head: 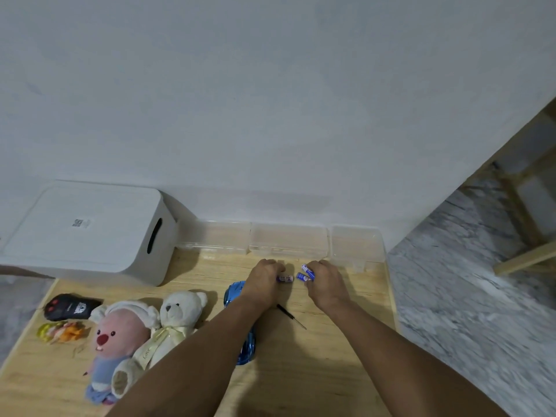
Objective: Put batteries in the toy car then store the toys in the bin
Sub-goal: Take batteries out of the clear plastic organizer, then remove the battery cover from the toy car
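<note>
Pale wood forms the table (331, 371) in the head view, and both bare forearms reach forward over it, side by side, toward the far edge. The left hand (263, 279) is palm-down with its fingers curled round one blue-and-white battery (285, 278), whose end sticks out to the right of the fingers. The right hand (326, 281), just beside it but not touching, is also curled, pinching two more batteries (306, 273) that poke out on its left side. The two hands stay a small gap apart.

A blue toy car (237, 293) lies on the table under the left forearm, which hides its middle; one end shows by the wrist, the other nearer the camera. A small black screwdriver (290, 316) lies between the forearms.

On the left sit a white bear (177, 314), a pink plush (120, 332), a black remote (70, 307) and a small yellow-orange toy (61, 331). The white bin (87, 233) stands at the far left corner with its lid on. Clear plastic boxes (288, 240) line the far edge against the wall.
</note>
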A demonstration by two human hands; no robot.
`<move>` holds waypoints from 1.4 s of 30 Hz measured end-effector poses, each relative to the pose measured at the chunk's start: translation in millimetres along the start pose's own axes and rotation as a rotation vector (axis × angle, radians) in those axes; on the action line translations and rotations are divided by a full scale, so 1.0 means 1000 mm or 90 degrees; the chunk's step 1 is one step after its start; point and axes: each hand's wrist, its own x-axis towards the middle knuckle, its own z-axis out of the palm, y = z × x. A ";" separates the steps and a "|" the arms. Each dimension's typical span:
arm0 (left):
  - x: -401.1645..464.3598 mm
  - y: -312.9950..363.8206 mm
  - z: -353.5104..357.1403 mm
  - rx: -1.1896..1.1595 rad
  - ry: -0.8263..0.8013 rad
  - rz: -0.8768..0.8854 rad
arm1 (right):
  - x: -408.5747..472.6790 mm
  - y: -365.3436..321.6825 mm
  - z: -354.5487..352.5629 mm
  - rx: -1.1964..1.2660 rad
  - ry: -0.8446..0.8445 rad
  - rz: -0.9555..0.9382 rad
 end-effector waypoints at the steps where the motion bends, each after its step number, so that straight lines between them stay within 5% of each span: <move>1: -0.002 0.000 -0.002 0.000 -0.004 -0.003 | 0.000 0.000 0.000 0.000 0.001 -0.002; 13: -0.045 -0.019 -0.021 -0.037 0.161 -0.113 | -0.019 0.005 -0.004 -0.010 0.041 -0.037; 22: -0.087 -0.013 -0.005 -0.007 0.074 -0.257 | -0.046 -0.011 0.024 0.013 -0.079 -0.043; 33: -0.097 -0.011 0.007 -0.018 0.050 -0.349 | -0.054 -0.025 0.032 -0.108 -0.092 -0.082; 38: -0.090 -0.021 -0.011 -0.178 0.098 -0.390 | -0.051 -0.021 0.022 -0.011 -0.106 -0.083; 42: -0.085 -0.025 -0.039 -0.579 0.096 -0.446 | -0.040 -0.023 0.007 0.173 -0.071 -0.033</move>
